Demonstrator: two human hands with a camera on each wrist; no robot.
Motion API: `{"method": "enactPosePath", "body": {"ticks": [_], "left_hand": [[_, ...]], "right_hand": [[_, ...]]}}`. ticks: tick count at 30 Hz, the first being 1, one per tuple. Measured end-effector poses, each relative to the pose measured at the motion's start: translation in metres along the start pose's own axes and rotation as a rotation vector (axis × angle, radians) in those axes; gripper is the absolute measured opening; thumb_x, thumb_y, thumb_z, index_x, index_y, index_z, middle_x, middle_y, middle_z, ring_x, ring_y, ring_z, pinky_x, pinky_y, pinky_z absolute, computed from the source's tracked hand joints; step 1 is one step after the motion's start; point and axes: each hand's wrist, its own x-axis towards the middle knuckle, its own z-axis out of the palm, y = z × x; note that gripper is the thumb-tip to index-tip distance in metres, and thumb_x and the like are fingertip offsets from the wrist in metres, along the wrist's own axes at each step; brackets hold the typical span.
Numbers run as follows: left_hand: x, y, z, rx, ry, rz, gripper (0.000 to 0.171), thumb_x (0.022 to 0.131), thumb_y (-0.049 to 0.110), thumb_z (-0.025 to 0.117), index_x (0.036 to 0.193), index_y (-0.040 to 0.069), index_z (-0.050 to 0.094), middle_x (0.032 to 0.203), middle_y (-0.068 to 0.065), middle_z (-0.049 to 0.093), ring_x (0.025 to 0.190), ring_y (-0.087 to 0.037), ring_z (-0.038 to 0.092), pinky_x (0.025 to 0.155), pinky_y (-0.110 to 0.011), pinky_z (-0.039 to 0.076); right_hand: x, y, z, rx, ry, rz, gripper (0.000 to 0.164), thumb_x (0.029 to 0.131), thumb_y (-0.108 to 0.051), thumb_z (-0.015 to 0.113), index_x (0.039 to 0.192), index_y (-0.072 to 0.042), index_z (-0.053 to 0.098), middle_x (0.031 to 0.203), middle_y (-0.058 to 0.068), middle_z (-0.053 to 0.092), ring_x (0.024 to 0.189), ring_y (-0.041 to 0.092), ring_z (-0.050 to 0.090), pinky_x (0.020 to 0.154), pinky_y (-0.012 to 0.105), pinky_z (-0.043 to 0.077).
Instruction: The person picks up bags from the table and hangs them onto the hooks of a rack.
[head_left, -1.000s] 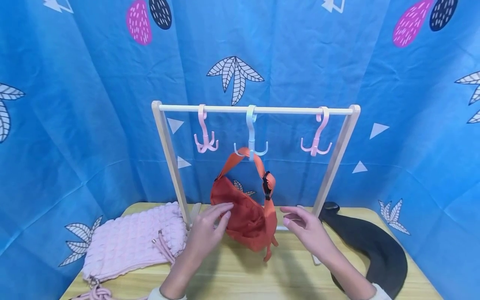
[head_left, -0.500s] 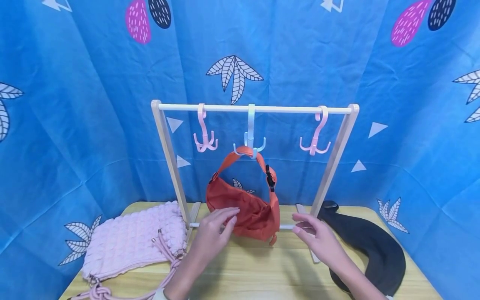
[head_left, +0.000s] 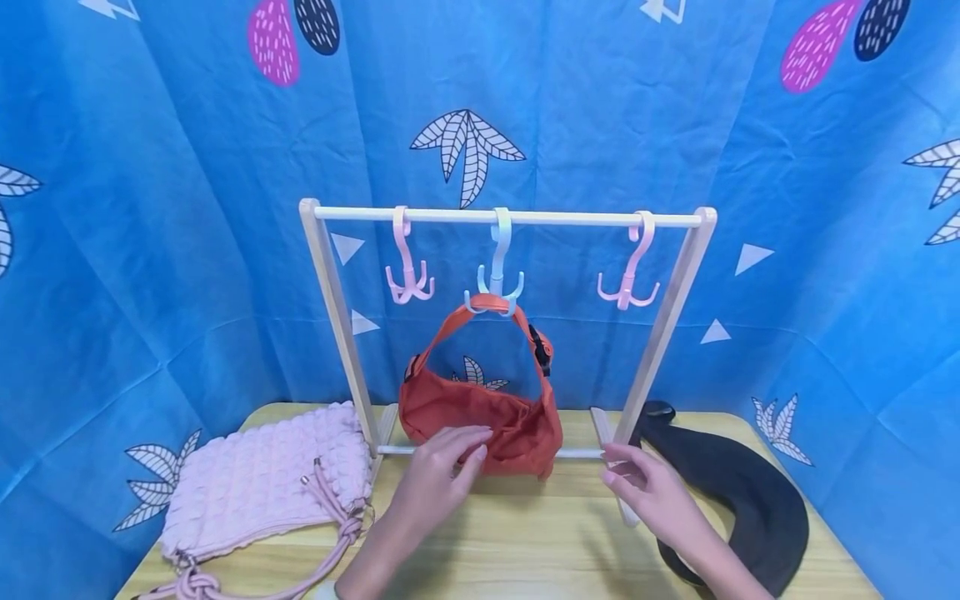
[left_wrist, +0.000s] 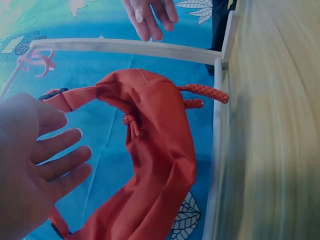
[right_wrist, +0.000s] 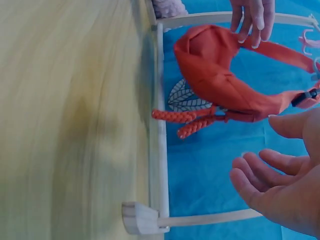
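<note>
An orange-red shoulder bag (head_left: 450, 404) hangs by its strap from the light blue hook (head_left: 497, 258) at the middle of the rack. Black buckles sit on the strap, and braided cords (right_wrist: 175, 116) dangle from the bag's end. My left hand (head_left: 442, 475) is in front of the bag's lower part, fingers extended and holding nothing; in the left wrist view its fingers appear apart from the bag. To the right of the bag, my right hand (head_left: 652, 496) hovers near the rack's right leg with relaxed, loosely bent fingers and nothing in them.
The rack's white bar (head_left: 570, 219) also carries a pink hook (head_left: 407, 258) at left and another pink hook (head_left: 632, 262) at right. A pink puffy bag (head_left: 262, 483) lies on the wooden table (head_left: 517, 550) at left. A black bag (head_left: 742, 475) lies at right.
The orange-red bag and its hook have turned, so the bag now faces forward more broadly. My right hand has moved right, away from the bag; my left hand shifted slightly right and down.
</note>
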Motion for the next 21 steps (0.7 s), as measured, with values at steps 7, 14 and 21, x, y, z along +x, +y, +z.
{"method": "enactPosePath", "body": {"ticks": [7, 14, 21], "left_hand": [[-0.002, 0.004, 0.007, -0.027, -0.022, 0.012, 0.026, 0.091, 0.011, 0.077, 0.118, 0.011, 0.078, 0.117, -0.005, 0.079, 0.112, -0.019, 0.074, 0.097, -0.036, 0.061], [-0.006, 0.008, 0.015, -0.037, -0.039, 0.024, 0.026, 0.091, 0.013, 0.078, 0.117, 0.011, 0.078, 0.117, -0.005, 0.079, 0.112, -0.018, 0.073, 0.096, -0.034, 0.061], [-0.009, 0.009, 0.021, -0.036, -0.059, 0.02, 0.027, 0.091, 0.013, 0.079, 0.118, 0.013, 0.078, 0.118, 0.001, 0.078, 0.113, -0.013, 0.072, 0.096, -0.03, 0.061]], "right_hand": [[-0.003, 0.011, -0.002, -0.04, 0.004, 0.036, 0.05, 0.098, -0.022, 0.072, 0.141, 0.001, 0.059, 0.131, 0.016, 0.069, 0.105, 0.015, 0.072, 0.078, 0.02, 0.058], [-0.006, 0.022, -0.006, -0.155, 0.01, 0.023, 0.053, 0.098, -0.025, 0.072, 0.142, 0.001, 0.059, 0.134, 0.018, 0.068, 0.109, 0.023, 0.072, 0.08, 0.024, 0.059], [-0.007, 0.033, -0.007, -0.207, 0.009, 0.04, 0.051, 0.099, -0.027, 0.071, 0.14, 0.001, 0.06, 0.133, 0.018, 0.068, 0.112, 0.029, 0.071, 0.086, 0.04, 0.062]]}}
